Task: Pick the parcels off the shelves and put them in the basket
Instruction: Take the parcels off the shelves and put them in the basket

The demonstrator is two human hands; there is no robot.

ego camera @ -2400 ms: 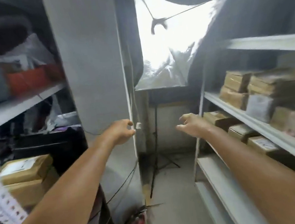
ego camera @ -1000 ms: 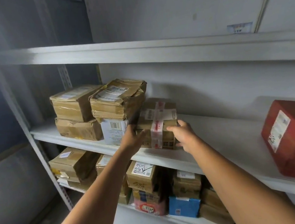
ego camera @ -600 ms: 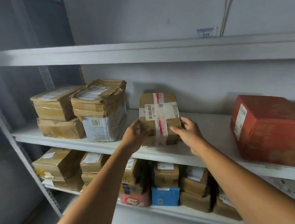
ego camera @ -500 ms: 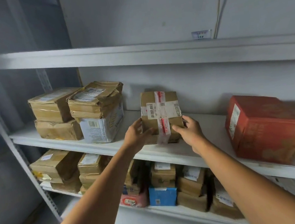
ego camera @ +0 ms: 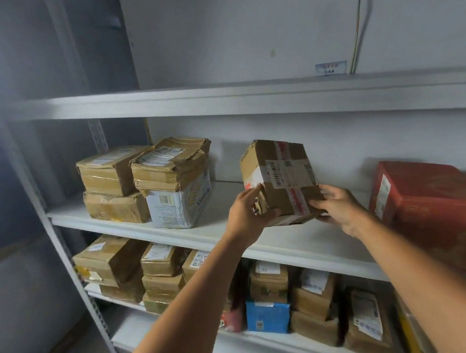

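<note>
Hands [ego camera: 246,214] grip tilted parcel [ego camera: 279,176], bare shelf [ego camera: 223,200] either side

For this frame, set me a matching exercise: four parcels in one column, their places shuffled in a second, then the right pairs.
1. brown cardboard parcel with red-and-white tape
2. red cardboard box
3. blue wrapped parcel
4. white printed box

A. on the lower shelf
B. far right of the middle shelf
C. tilted, gripped between the left hand and right hand
D. under a crushed brown parcel

Pairs: 1-C, 2-B, 3-A, 4-D
</note>
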